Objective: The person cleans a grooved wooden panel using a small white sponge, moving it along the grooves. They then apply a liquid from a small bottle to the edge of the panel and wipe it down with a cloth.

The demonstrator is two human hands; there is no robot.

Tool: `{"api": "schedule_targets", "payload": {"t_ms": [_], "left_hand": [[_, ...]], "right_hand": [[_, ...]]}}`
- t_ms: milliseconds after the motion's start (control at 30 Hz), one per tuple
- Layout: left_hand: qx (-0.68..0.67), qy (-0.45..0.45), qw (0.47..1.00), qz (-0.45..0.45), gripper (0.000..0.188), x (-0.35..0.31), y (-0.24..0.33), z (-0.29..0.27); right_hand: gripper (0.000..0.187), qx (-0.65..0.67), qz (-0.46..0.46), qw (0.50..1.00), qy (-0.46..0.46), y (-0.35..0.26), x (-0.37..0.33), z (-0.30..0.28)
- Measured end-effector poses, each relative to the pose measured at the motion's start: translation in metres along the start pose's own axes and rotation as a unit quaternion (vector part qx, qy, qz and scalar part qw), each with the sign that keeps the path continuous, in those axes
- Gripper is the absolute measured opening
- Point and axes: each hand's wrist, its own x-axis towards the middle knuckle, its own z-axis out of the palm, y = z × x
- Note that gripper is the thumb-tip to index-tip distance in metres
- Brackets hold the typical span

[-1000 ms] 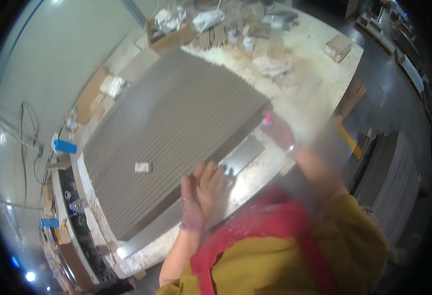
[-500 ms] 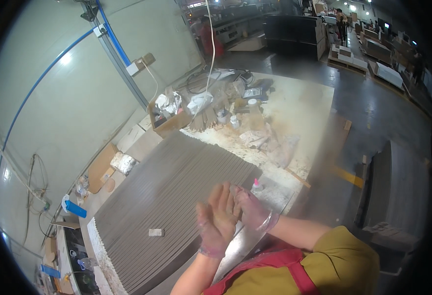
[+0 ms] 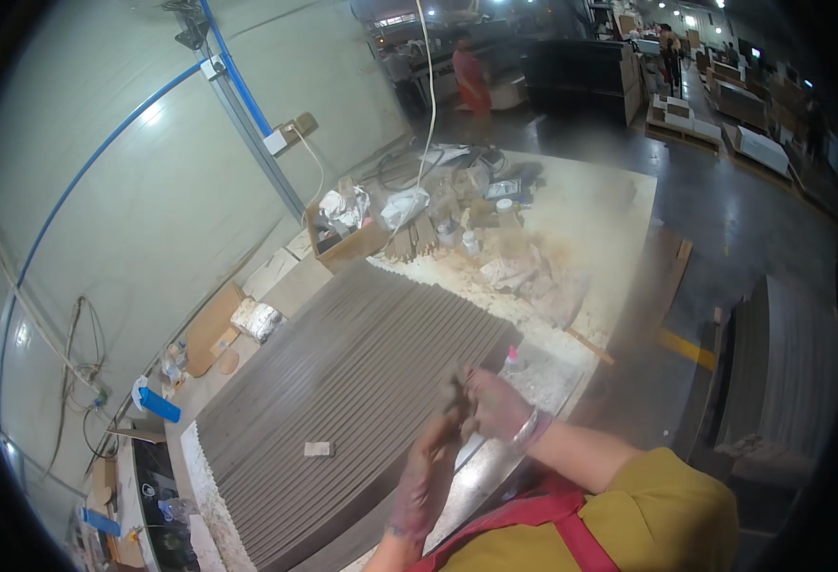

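Note:
My left hand (image 3: pixel 425 479) is raised edge-on over the near right side of a stack of long grey-brown strips (image 3: pixel 362 348). Its fingers point up and look stretched, though motion smears their tips. Against those fingertips, my right hand (image 3: pixel 497 405) is closed; whatever lies in its pinch is hidden. Thin, wrinkled, pinkish see-through gloves cover both hands. A small pale block (image 3: pixel 319 449) lies on top of the strips. Just beyond my right hand stands a small bottle with a pink tip (image 3: pixel 512 358).
Behind the strips, the pale table (image 3: pixel 619 205) holds a cardboard box (image 3: pixel 347 243), white bottles (image 3: pixel 470 242), crumpled plastic (image 3: pixel 519 272) and cables. A stack of dark panels (image 3: pixel 767 372) stands on the right. A person in red (image 3: pixel 470 81) is in the background.
My left hand has turned from palm-up to edge-on, and its fingers now meet my right hand's closed fingers. The view has shifted slightly. A person in red now shows more plainly behind.

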Motion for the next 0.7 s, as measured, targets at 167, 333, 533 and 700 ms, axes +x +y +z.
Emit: {"api": "schedule_targets", "payload": {"t_ms": [167, 333, 533, 700], "left_hand": [[-0.091, 0.078, 0.991, -0.054, 0.058, -0.054, 0.01, -0.016], [0.046, 0.048, 0.988, -0.141, 0.076, -0.043, 0.038, -0.022], [0.132, 0.091, 0.96, -0.23, 0.094, -0.029, 0.061, 0.013], [0.277, 0.05, 0.912, -0.298, 0.092, -0.066, 0.032, -0.024]], "right_hand": [[0.031, -0.385, -0.193, 0.889, -0.155, 0.014, 0.011, -0.01], [0.031, -0.792, -0.206, 0.487, -0.305, 0.003, 0.009, 0.014], [0.026, -0.795, -0.272, 0.397, -0.368, -0.032, 0.025, 0.007], [0.021, -0.763, -0.263, 0.43, -0.405, -0.016, 0.003, 0.019]]}}
